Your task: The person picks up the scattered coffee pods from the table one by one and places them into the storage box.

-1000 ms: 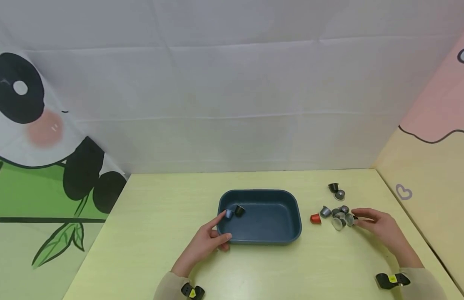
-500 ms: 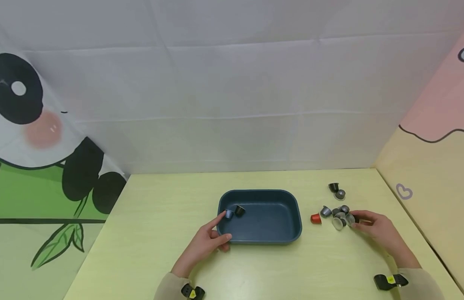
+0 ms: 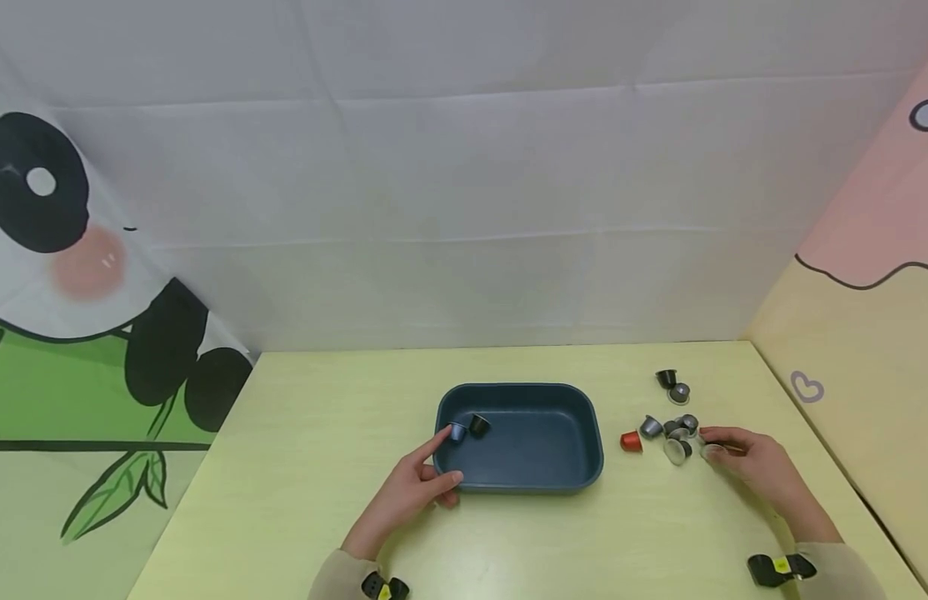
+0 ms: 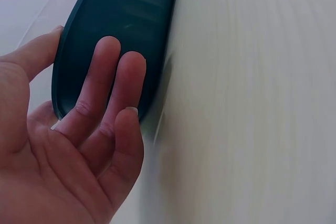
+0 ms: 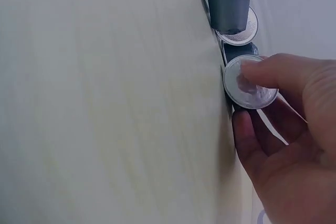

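Note:
A dark blue tray (image 3: 539, 454) stands mid-table. My left hand (image 3: 413, 490) holds its near left corner, with the thumb on the front rim and the index finger at the left rim. In the left wrist view, other fingers lie against the tray's outer wall (image 4: 139, 9). Inside the tray are a blue coffee capsule (image 3: 458, 432) and a black capsule (image 3: 479, 426). My right hand (image 3: 760, 468) pinches a coffee capsule (image 5: 252, 90) between thumb and fingers, beside a small pile. Its silver lid faces the right wrist camera, under the thumb; its body is mostly hidden.
Left of the held capsule lie several capsules: a red one (image 3: 631, 442), a blue-grey one (image 3: 651, 427) and a pale-lidded one (image 3: 677, 452) among them. Farther back are a black capsule (image 3: 666, 378) and a grey capsule (image 3: 679, 392). A side wall (image 3: 846, 367) bounds the table's right.
My right hand has closed on the capsule at the pile's right edge, shifting and tilting it slightly toward me. The left hand and tray stay in place.

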### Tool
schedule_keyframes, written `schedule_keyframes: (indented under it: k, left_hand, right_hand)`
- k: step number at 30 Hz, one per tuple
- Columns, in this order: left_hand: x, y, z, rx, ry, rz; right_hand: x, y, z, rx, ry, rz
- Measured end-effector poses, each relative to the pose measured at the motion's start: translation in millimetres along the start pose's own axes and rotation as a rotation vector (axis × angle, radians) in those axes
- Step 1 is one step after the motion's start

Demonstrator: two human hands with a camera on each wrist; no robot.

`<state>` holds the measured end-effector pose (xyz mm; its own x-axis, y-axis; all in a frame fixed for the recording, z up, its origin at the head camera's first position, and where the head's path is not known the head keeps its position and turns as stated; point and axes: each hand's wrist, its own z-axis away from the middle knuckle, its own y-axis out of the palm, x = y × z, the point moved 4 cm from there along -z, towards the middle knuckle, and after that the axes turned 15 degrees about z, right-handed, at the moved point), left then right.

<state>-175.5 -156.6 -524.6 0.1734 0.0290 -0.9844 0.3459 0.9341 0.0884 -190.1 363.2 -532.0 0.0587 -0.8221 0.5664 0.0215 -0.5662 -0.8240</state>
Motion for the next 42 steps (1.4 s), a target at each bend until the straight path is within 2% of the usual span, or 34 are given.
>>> schedule_keyframes:
  k: [8, 18, 29, 37, 42]
  left_hand:
    - [-1.8, 0.9, 2.3, 0.002, 0.004, 0.013]
    - [1.0, -0.7, 1.8, 0.002, -0.009, 0.006]
    - [-1.7, 0.6, 0.3, 0.004, 0.001, -0.004]
    - [1.8, -0.9, -1.6, 0.000, -0.009, -0.017]
    - [1.6, -0.4, -1.5, 0.005, -0.008, -0.016]
  right_hand:
    - [-2, -3, 0, -0.029, 0.019, 0.084]
    - [-2, -7, 2, -0.053, 0.039, 0.088]
    - [-3, -10, 2, -0.025, 0.078, 0.117]
    - [-3, -12, 2, -0.015, 0.092, 0.089]
    - [-6, -14, 2, -0.035, 0.084, 0.028]
